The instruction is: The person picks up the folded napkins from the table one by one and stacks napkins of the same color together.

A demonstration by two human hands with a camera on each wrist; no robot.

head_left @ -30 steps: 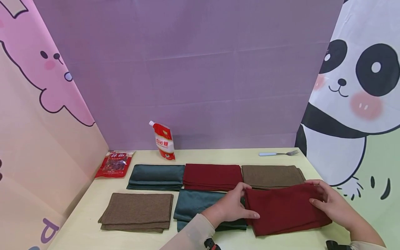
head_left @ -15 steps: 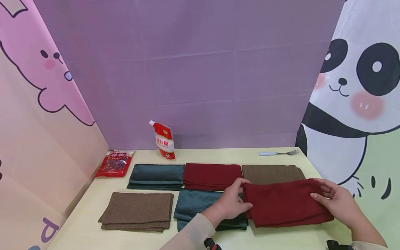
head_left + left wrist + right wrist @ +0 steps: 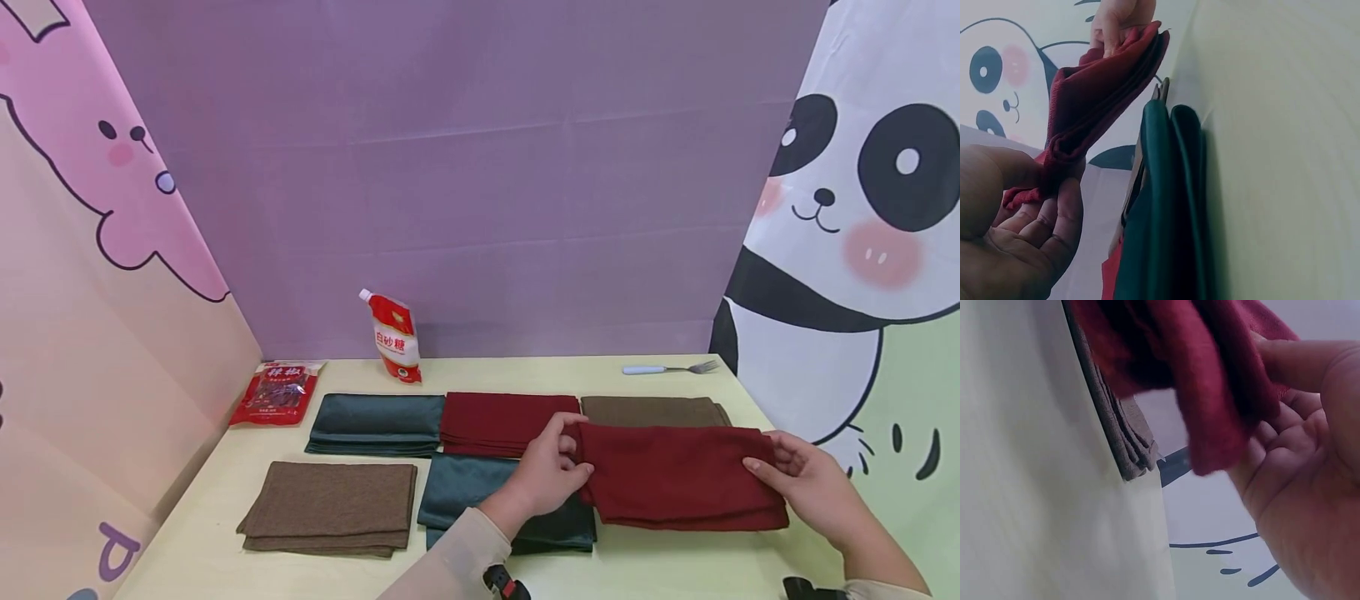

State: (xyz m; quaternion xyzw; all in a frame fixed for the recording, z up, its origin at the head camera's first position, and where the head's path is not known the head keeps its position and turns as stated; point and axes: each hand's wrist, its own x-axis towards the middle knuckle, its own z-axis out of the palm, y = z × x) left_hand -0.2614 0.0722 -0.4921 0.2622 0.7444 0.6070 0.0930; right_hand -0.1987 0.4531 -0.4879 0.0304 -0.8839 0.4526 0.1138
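A folded dark red cloth is held above the table at the right, level between both hands. My left hand pinches its left end, thumb on the near face and fingers behind, as the left wrist view shows. At the other end my right hand grips the cloth, its thumb in front and its fingers curled at the back. Several layers of the red cloth show in the left wrist view. Below and left of it lies a folded teal cloth, partly covered by my left hand. Behind it is a folded brown cloth, partly hidden.
A second red cloth and another teal cloth lie folded in the back row. Another brown cloth is at front left. Farther back are a red packet, a white-capped sugar pouch and a fork on the table.
Both hands have raised the red cloth off the table and moved it slightly back and left. Its near edge has straightened, and it covers more of the brown cloth behind.
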